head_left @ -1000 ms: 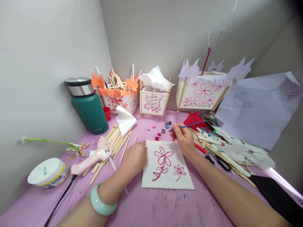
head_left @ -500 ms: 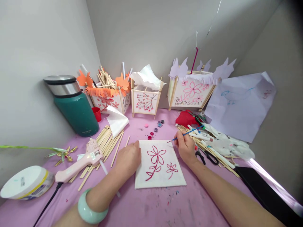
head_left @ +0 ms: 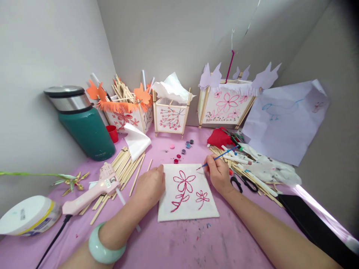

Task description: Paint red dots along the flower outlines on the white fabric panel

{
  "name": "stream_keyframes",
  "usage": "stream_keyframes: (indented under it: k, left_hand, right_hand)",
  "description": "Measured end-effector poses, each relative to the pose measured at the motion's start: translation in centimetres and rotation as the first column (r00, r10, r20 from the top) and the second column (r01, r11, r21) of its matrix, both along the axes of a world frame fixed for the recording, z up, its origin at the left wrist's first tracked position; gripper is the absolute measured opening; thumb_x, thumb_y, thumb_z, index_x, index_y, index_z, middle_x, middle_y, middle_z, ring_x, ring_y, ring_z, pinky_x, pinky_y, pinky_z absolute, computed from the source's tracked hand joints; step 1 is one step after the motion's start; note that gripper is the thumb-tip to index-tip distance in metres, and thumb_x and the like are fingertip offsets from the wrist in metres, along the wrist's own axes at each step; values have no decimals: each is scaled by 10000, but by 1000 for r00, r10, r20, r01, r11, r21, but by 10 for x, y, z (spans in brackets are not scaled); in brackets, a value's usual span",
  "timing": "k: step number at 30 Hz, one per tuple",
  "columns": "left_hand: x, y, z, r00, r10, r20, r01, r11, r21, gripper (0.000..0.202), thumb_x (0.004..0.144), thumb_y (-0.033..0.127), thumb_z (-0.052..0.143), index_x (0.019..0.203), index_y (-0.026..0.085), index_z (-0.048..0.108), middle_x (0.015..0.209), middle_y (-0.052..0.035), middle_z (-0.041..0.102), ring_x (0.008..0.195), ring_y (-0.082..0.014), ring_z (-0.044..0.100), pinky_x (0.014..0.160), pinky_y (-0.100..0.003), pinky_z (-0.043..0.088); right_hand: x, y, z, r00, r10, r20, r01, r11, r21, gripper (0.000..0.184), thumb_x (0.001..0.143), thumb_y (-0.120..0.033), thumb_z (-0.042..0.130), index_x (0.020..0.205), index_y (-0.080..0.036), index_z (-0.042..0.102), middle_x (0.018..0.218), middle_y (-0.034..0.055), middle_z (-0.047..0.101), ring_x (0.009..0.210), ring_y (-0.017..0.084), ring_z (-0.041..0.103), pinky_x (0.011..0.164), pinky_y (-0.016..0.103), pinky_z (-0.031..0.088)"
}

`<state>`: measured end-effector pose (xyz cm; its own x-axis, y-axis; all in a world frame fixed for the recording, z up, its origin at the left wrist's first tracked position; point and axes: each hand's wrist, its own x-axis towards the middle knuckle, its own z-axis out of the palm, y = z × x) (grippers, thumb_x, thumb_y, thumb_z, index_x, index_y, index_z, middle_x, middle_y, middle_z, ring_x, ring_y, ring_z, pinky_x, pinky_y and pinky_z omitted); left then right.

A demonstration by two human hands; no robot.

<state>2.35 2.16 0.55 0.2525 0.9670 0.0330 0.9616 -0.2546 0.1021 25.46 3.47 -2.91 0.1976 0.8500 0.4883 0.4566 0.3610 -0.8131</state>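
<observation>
A white square panel (head_left: 171,207) with two dark pink flowers painted on it lies flat before me. My left hand (head_left: 153,185) is closed at its left edge, thumb side against it; the fingertips are mostly hidden. My right hand (head_left: 218,175) pinches a thin blue paintbrush (head_left: 221,154) over the panel's upper right corner. The dark brush tip sits low over the white surface, and I cannot tell if it touches. Small paint pots (head_left: 183,151) in pink, red and dark blue stand just behind the panel.
A pink glue gun (head_left: 89,192) and wooden sticks (head_left: 126,166) lie left, near a teal bottle (head_left: 86,130) and a white tub (head_left: 30,216). Painted stick-framed boxes (head_left: 170,118) line the wall. Scissors (head_left: 249,184), a red cloth (head_left: 220,138) and a black flat object (head_left: 311,224) are right.
The view has shifted slightly. The brush tip has moved a little to the left over the panel. Both hands keep their hold.
</observation>
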Motion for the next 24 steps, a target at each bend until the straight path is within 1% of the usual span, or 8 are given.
stream_keyframes:
  k: [6, 17, 24]
  left_hand:
    - [0, 0, -2, 1000, 0, -2, 0, 1000, 2, 222, 907, 230, 307, 956, 192, 520, 870, -76, 661, 801, -232, 635, 644, -325, 416]
    - [-1, 0, -4, 1000, 4, 6, -4, 1000, 0, 227, 908, 230, 314, 983, 182, 523, 878, -79, 658, 798, -225, 636, 645, -320, 427]
    - [0, -3, -1, 1000, 2, 27, -2, 1000, -1, 247, 915, 227, 316, 1039, 179, 523, 907, -88, 658, 832, -231, 640, 667, -323, 437]
  right_hand:
    - [0, -1, 4, 999, -38, -14, 38, 999, -3, 356, 914, -418, 407, 646, -198, 489, 512, -33, 478, 492, 113, 468, 514, 249, 360]
    - [1, 1, 0, 999, -25, -48, 24, 999, -23, 349, 909, -436, 417, 673, -193, 501, 521, -34, 483, 491, 111, 460, 496, 244, 347]
    - [0, -2, 4, 999, 11, -40, -11, 1000, 3, 361, 919, -435, 400, 665, -195, 487, 529, -33, 471, 498, 112, 456, 509, 249, 353]
